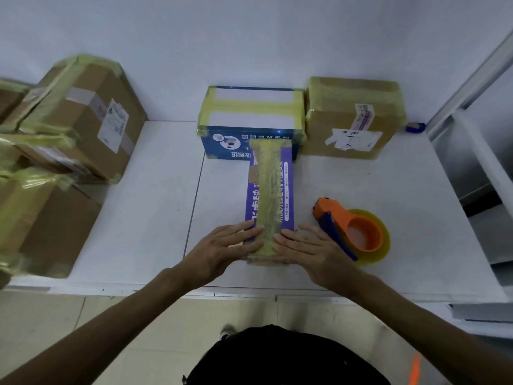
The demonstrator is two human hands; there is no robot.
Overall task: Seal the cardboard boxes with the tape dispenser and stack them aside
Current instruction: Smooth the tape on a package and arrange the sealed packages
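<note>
A long purple box (269, 195) lies lengthwise on the white table (155, 218), a strip of yellowish tape running down its top. My left hand (226, 247) rests flat on the box's near left corner with straight fingers. On the near right corner my right hand (308, 247) presses flat in the same way. An orange and blue tape dispenser (352, 232) with a yellow tape roll lies on the table just right of my right hand, held by neither hand.
A taped blue and white box (249, 126) stands behind the purple box, with a taped brown box (352, 118) to its right. Several taped brown boxes (63, 140) are stacked at the left. A small blue object (415, 127) lies by the wall. A metal shelf (483, 151) stands right.
</note>
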